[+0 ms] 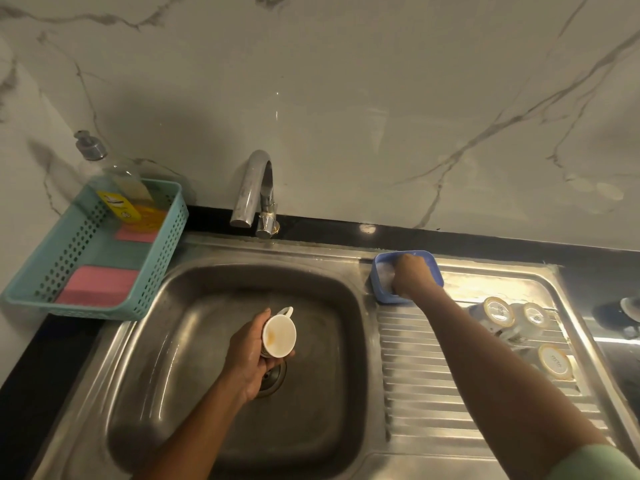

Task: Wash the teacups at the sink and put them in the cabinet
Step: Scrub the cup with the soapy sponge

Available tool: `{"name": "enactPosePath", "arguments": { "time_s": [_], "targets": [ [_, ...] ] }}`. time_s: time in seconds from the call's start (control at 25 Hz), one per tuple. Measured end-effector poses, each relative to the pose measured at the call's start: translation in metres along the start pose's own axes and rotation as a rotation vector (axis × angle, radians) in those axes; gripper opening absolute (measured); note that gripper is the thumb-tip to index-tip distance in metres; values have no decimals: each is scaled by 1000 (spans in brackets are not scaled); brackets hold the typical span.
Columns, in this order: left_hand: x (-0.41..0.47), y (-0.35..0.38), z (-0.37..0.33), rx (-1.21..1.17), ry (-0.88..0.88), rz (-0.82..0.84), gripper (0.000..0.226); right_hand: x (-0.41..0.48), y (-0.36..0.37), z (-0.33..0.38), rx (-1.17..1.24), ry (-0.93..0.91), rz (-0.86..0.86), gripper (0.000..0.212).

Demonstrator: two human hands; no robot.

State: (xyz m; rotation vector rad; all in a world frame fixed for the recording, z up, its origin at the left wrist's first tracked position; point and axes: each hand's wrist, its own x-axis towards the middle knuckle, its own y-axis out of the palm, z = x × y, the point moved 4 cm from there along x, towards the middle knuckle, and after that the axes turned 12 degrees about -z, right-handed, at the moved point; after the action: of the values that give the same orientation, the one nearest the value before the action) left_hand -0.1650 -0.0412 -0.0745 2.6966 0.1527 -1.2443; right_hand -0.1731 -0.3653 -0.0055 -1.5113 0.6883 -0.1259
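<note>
A blue tub (pixel 435 271) stands at the back corner of the draining board (pixel 415 375). The right grip (pixel 412 275) reaches down into it, onto something white inside. Its fingers are hidden, so I cannot tell whether they are curled round anything. Just right of that forearm, three teacups (pixel 495 311) lie on the board's ridges.

Well to the left of the left grip (pixel 254 355), a teal basket (pixel 162 244) on the black table (pixel 34 375) holds two pink sponges (pixel 98 285) and a soap bottle (pixel 121 188) leaning at its far end.

The left grip is over the sink (pixel 173 341), above the drain (pixel 273 379). Its fingers and thumb are curled round a white teacup (pixel 280 336) with a stained inside. The cup's mouth faces the camera and its handle points toward the tap (pixel 256 188).
</note>
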Motion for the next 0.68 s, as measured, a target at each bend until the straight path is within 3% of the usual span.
{"name": "enactPosePath", "arguments": {
  "time_s": [0.04,0.16,0.24,0.44,0.68],
  "targets": [
    [0,-1,1,1,-7,-3,36,-2,-5,0,-110,-30,-25,29],
    [-1,-1,1,-10,-15,11,37,13,6,-19,174,72,-93,35],
    [-2,-2,-1,-17,-17,11,37,4,-5,-12,167,-75,-34,40],
    [-2,-5,-4,-37,-28,9,42,-23,-51,-16,336,-100,-272,21],
    [-8,-9,-5,-49,-34,9,41,-32,-81,-24,235,-165,-291,18]
  ]
}}
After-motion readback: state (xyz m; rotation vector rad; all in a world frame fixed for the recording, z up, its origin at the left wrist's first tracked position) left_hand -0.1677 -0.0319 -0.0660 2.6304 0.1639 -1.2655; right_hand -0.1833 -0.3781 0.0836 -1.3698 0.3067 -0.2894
